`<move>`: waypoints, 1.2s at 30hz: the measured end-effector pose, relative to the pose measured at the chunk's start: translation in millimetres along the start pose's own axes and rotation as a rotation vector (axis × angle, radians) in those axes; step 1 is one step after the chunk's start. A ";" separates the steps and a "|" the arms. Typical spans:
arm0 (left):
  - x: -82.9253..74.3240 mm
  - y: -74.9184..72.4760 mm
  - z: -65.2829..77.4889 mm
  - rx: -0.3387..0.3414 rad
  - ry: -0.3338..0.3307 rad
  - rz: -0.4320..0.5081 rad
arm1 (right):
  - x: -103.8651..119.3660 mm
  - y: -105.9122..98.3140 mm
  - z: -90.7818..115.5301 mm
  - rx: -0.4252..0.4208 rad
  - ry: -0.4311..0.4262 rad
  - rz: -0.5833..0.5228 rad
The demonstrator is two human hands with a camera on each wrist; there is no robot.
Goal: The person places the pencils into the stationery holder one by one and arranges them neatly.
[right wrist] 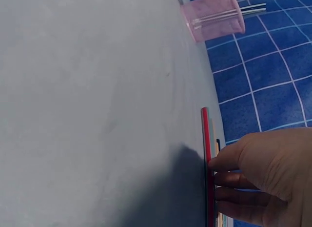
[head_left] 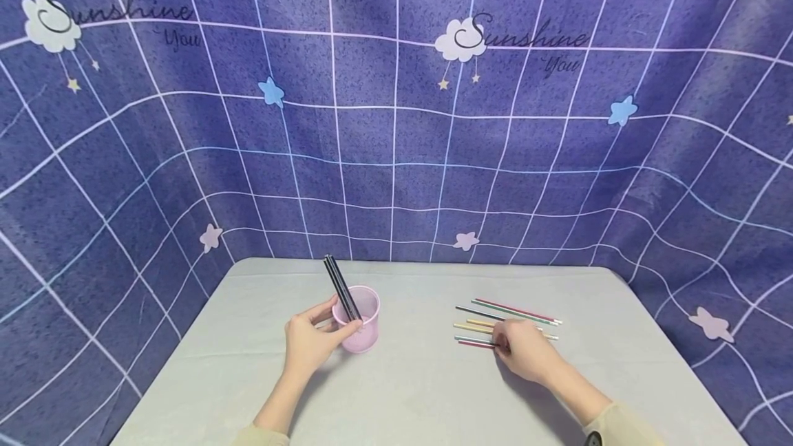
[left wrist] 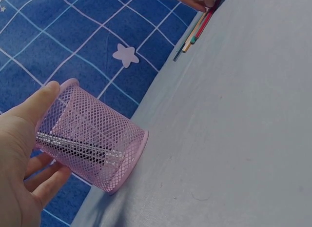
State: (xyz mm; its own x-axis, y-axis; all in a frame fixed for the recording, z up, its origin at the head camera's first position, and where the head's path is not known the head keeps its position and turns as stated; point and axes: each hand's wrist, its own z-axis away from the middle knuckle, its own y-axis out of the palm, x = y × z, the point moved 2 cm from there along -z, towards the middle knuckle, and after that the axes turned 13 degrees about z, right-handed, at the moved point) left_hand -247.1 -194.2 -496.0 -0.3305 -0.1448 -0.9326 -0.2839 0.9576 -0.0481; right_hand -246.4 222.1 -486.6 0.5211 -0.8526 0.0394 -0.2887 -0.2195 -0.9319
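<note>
My left hand (head_left: 314, 339) grips a pink mesh pen holder (left wrist: 92, 134), thumb on the near side of its rim and fingers round the far side. The holder is tilted, and several black pencils (head_left: 343, 288) lean out of it toward the upper left. On the right of the table, my right hand (head_left: 526, 349) is lowered over a loose group of coloured pencils (head_left: 511, 310). Its thumb and fingertips touch a red pencil (right wrist: 205, 134) and a light blue one (head_left: 466, 338) at the near side. Whether they pinch these is hidden.
Pale cloth covers the table (head_left: 409, 377). Behind and beside it hangs a blue gridded curtain (head_left: 427, 136) with stars and clouds. Yellow, dark, green and red pencils lie roughly parallel under and beyond the right hand.
</note>
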 end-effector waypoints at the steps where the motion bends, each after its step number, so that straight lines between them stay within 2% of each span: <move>1: 0.4 0.0 -0.2 0.001 0.002 0.003 | -0.3 1.1 0.5 0.006 -0.001 0.003; 9: 0.7 0.2 -0.7 0.004 -0.016 0.024 | -4.5 5.5 0.1 0.051 0.015 0.009; 18: 2.4 0.6 -0.2 0.002 -0.031 0.034 | -6.5 2.0 -3.3 0.099 -0.032 -0.015; 25: -0.7 0.3 -0.4 0.004 -0.028 0.035 | -2.0 -10.3 -14.5 0.069 -0.088 -0.043; 30: -1.1 -0.3 0.1 -0.001 -0.044 0.031 | 2.0 -22.7 -28.2 0.020 -0.090 -0.049; 36: 0.0 -0.1 0.7 0.003 -0.051 0.047 | 8.6 -34.6 -47.1 0.005 -0.071 -0.071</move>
State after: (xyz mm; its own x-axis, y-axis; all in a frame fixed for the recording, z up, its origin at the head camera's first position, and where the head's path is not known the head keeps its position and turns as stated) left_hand -246.5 -194.1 -496.3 -0.2975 -0.0868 -0.9508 -0.2660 0.9640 -0.0048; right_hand -269.7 200.1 -437.0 0.5954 -0.7994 0.0802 -0.2451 -0.2758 -0.9295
